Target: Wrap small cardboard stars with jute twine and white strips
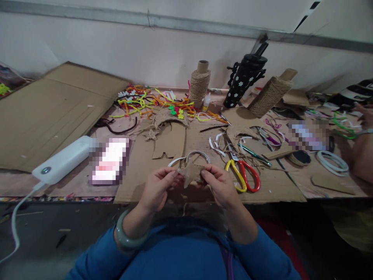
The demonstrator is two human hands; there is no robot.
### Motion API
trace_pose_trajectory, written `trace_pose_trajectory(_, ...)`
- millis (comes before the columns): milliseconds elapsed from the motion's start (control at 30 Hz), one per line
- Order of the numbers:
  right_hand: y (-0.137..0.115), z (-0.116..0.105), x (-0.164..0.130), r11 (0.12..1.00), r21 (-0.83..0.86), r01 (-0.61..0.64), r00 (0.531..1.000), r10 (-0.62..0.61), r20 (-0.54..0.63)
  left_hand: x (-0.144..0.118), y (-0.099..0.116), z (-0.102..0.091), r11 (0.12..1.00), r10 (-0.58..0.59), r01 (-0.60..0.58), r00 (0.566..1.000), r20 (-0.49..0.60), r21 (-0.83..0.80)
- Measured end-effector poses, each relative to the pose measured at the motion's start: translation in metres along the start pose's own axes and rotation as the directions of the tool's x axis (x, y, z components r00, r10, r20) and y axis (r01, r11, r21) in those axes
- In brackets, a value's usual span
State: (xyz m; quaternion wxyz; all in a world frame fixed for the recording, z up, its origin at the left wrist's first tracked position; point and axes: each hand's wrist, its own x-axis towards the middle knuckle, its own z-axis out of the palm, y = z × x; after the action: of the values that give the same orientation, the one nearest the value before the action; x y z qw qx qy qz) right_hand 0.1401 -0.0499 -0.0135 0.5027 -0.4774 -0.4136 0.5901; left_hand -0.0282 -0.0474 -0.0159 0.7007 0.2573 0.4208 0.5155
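Note:
Close to the table's front edge, a small star-shaped cardboard piece point(190, 172) is held up between my two hands. My left hand point(160, 186) pinches its left point with thumb and fingers. On the opposite side, my right hand point(220, 185) pinches another point. Behind it lies a pale ring-like band point(198, 154), partly hidden. Scissors point(245, 175) with one yellow and one red handle rest to the right of my right hand. Farther back lie a twine-wrapped star point(150, 134) and a twine-wrapped crescent point(171, 116) with small coloured pieces on it.
Twine spools point(199, 87) and a black flowered tumbler point(243, 79) stand at the back. Bright pipe cleaners point(140, 102) are heaped behind the crescent. A phone point(110, 160), a white power bank point(64, 159) and a large cardboard sheet point(55, 112) occupy the left. Another person's arm point(363, 149) enters at right.

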Motion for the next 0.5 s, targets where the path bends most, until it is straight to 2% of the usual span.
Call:
trace_pose_trajectory(100, 0.003, -0.003, -0.004, 1.000, -0.020, -0.001, 1.000, 0.001, 0.027, 0.000, -0.002, -0.001, 0.994, 0.082, -0.080, 0.996, -0.022, 0.071)
trace_pose_trajectory(233, 0.002, -0.010, -0.006, 0.999, -0.046, 0.007, 0.999, -0.005, 0.047, -0.001, -0.003, -0.003, 0.982, 0.116, -0.117, 0.993, 0.015, 0.150)
trace_pose_trajectory(500, -0.002, -0.014, -0.010, 0.940, -0.342, 0.001, 0.997, 0.025, 0.072, 0.001, -0.010, -0.008, 0.957, 0.187, -0.184, 0.982, 0.008, 0.226)
